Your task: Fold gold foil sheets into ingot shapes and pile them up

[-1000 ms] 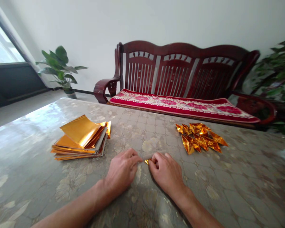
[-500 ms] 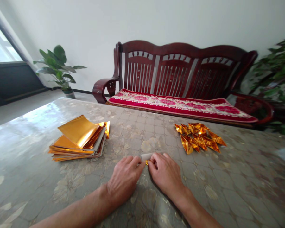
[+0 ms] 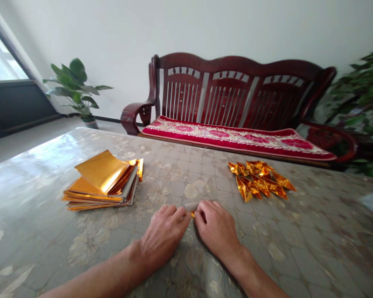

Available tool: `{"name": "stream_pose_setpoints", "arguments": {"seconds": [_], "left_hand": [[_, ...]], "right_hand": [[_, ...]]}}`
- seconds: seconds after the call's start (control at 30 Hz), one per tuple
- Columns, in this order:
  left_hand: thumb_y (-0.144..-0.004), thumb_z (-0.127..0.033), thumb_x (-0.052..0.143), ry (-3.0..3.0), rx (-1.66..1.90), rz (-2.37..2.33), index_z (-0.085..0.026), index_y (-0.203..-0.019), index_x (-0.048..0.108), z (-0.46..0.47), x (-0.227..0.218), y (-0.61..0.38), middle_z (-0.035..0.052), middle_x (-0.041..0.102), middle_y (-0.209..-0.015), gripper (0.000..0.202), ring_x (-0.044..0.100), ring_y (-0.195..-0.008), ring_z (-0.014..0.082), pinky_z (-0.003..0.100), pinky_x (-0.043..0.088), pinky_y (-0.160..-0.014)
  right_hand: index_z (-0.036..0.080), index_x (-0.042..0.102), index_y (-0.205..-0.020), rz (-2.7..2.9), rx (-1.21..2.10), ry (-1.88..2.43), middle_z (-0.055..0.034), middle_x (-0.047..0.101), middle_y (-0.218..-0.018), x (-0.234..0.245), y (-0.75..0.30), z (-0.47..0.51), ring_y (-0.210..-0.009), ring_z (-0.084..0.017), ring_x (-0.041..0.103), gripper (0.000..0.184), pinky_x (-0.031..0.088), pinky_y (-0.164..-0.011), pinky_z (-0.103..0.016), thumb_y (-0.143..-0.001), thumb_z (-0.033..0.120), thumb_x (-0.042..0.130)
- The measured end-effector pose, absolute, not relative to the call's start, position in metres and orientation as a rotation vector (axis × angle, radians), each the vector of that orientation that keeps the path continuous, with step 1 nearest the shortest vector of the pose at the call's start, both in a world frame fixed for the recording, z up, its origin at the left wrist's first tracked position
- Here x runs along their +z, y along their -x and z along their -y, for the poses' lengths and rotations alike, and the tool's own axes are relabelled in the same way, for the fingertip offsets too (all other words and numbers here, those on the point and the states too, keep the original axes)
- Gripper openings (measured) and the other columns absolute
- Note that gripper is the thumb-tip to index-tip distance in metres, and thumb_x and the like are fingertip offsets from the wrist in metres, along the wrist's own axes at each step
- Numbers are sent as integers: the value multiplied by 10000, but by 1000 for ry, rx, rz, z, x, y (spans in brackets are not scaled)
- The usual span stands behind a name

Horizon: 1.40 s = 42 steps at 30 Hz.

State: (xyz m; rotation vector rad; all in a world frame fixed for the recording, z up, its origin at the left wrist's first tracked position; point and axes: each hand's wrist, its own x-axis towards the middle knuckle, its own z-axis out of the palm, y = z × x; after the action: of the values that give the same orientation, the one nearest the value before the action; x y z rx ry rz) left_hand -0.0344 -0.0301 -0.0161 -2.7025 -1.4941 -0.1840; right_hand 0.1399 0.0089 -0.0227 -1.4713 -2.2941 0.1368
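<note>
Your **left hand** (image 3: 163, 236) and **right hand** (image 3: 216, 231) are curled nearly shut, their fingertips meeting on a small folded piece of gold-and-silver foil paper (image 3: 191, 208). Holding it low seems to steady it against the patterned tabletop (image 3: 298, 248), toward the near side. Left of your hands lies a loose stack of gold foil sheets (image 3: 102, 182); to the right, toward the far edge, lies a cluster of folded gold foil triangles (image 3: 257, 180).

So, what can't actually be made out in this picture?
Head view, small gold foil piece: mostly hidden by the left hand and right hand, shape unclear.
Head view, pale strip: too blurred to identify.
Head view, stack of gold foil sheets: lower sheets hidden by upper ones, count unclear.
Head view, leafy plant: cut off by the right edge.
</note>
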Motion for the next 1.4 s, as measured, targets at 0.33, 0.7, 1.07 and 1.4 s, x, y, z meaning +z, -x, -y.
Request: {"name": "stream_pose_setpoints", "arguments": {"seconds": [0.33, 0.7, 1.07, 1.4], "left_hand": [[-927, -167, 585, 2698, -116, 1454, -179, -1042, 606, 32, -14, 31, 34, 615, -952, 117, 555, -840, 232, 372, 483, -713], [-937, -169, 577, 2714, -155, 1467, -181, -1087, 601, 34, -15, 32, 38, 612, -952, 153, 554, -844, 225, 365, 476, -731], [-935, -187, 592, 2724, -171, 1512, -193, -1068, 608, 34, -13, 31, 29, 613, -958, 134, 555, -863, 235, 384, 487, -741], [-924, -169, 596, 2704, -185, 1529, -200, -1076, 598, 37, -15, 31, 40, 602, -962, 156, 551, -870, 229, 372, 466, -746]], "right_hand": [[229, 576, -700, 2198, 212, 1533, 12, 669, -753, -22, -142, -9, -763, -169, 573, 237, 295, -644, -281, -934, 263, 566], [229, 576, -673, 2252, 291, 1527, 9, 673, -753, -21, -146, -7, -773, -173, 566, 285, 326, -655, -280, -955, 263, 549], [222, 538, -638, 2302, 158, 1559, -4, 654, -739, -23, -145, -5, -752, -185, 537, 311, 302, -657, -310, -948, 240, 548], [221, 542, -673, 2327, 137, 1527, -18, 632, -778, -21, -149, -2, -774, -193, 529, 274, 322, -688, -311, -947, 221, 542]]}}
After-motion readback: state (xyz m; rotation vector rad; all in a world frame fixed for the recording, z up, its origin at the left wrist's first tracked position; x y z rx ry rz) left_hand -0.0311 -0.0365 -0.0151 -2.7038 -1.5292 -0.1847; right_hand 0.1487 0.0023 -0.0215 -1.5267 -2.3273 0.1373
